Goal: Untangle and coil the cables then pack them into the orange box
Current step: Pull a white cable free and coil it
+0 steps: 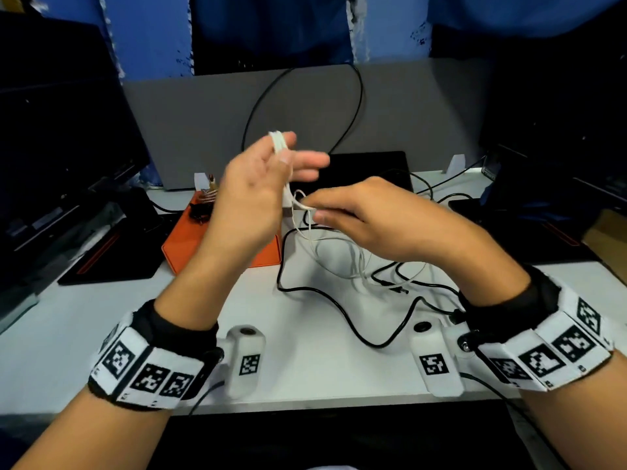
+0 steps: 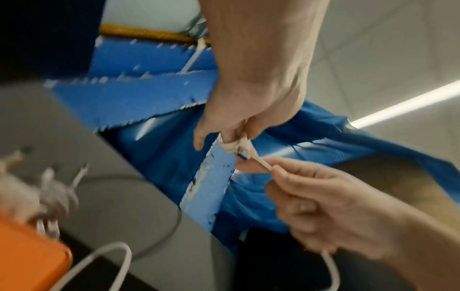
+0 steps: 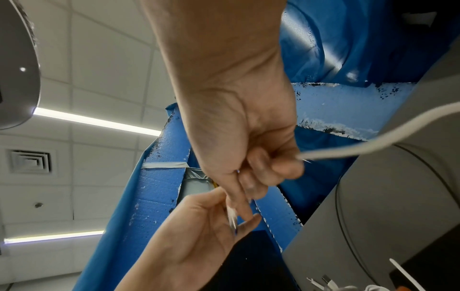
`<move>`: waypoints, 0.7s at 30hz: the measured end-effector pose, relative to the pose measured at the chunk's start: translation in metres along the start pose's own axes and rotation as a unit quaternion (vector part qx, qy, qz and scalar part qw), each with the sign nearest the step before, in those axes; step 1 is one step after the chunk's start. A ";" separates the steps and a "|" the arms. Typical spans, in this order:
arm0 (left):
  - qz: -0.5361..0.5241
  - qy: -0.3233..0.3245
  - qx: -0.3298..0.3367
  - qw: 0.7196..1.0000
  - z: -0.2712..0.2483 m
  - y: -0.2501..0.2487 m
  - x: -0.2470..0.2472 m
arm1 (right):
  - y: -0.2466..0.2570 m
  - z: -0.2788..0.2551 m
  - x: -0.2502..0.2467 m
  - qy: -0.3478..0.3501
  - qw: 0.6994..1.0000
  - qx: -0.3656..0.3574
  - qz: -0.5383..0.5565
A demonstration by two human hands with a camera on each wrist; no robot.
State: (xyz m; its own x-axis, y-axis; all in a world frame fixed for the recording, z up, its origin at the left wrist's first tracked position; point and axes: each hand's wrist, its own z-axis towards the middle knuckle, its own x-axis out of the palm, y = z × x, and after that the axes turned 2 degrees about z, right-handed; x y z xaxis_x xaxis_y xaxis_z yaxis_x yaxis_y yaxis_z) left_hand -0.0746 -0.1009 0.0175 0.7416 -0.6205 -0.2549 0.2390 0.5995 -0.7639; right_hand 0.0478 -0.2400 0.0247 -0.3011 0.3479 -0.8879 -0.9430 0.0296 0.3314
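While the left hand (image 1: pixel 261 178) holds a few finished turns of the white cable (image 1: pixel 334 256) looped over its raised fingers, thumb pressing the plug end against them, the right hand (image 1: pixel 369 215) pinches the loose run between thumb and forefinger just beside it, above and to the right of the orange box (image 1: pixel 190 245). To wind well from here, I would judge it best to let the cable slide through the right hand's pinch under light tension, lay each new turn flat against the last, and watch the tail, which lies tangled with a black cable (image 1: pixel 356 320) on the desk (image 1: pixel 305 374) right of the box and may drag it along. The box sits open with a braided cable (image 1: pixel 207 195) bundled at its far end. The desk is white; a dark monitor (image 1: pixel 57 140) stands left of the box, a grey partition (image 1: pixel 203 130) rises behind it, and blue sheeting (image 1: pixel 152 32) hangs beyond. The wrist views show a tiled ceiling with strip lights.
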 end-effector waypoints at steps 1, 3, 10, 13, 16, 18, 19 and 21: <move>0.072 0.020 0.009 0.997 0.001 0.006 -0.001 | 0.000 0.000 -0.002 -0.025 1.000 -0.006 0.003; 0.167 0.086 0.017 0.982 0.003 0.013 -0.004 | -0.001 -0.001 -0.006 -0.081 0.996 -0.004 0.031; -0.088 0.266 -0.023 0.960 -0.002 0.001 -0.008 | 0.000 -0.003 -0.011 -0.215 0.969 0.002 0.126; -0.160 0.259 -0.027 0.952 0.000 0.002 -0.010 | -0.002 0.001 -0.007 -0.214 0.968 0.008 0.132; -0.287 0.251 -0.054 0.923 -0.004 -0.001 -0.007 | -0.005 0.005 -0.001 -0.184 0.971 -0.001 0.154; -0.336 0.259 -0.058 0.904 -0.008 -0.002 -0.001 | -0.004 0.005 0.001 -0.165 0.964 -0.019 0.210; -0.345 0.262 -0.058 0.900 -0.009 -0.002 0.001 | -0.002 0.004 0.001 -0.155 0.958 -0.024 0.242; -0.356 0.266 -0.065 0.893 -0.011 -0.001 0.004 | 0.001 0.003 0.000 -0.151 0.951 -0.024 0.268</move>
State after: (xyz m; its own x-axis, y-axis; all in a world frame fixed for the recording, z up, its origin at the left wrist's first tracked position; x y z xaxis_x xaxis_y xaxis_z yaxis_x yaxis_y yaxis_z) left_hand -0.0790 -0.1101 0.0108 0.0191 -0.9944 0.1044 0.4312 -0.0860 -0.8981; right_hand 0.0476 -0.2374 0.0262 -0.6932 0.5548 -0.4601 -0.6729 -0.2693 0.6890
